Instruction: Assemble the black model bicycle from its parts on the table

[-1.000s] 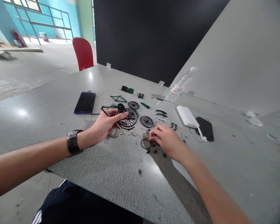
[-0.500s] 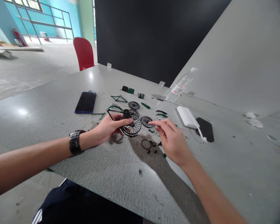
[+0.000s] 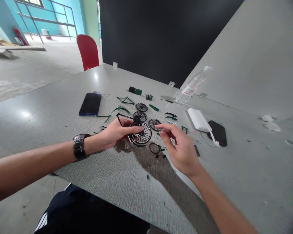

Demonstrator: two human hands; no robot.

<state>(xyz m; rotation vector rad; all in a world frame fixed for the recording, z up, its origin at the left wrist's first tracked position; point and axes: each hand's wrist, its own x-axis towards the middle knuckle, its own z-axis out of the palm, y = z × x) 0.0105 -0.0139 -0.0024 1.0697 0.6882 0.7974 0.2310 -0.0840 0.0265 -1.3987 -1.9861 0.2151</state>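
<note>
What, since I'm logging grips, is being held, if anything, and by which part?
The left hand holds a black assembly near the middle of its spoked wheel. Whether the right hand holds anything small cannot be told.

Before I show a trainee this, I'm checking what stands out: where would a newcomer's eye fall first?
The eye would probably fall on the spoked wheel in the left hand, near mid-view. Next come the red chair beyond the far left edge of the table and the large black panel rising behind it.
</note>
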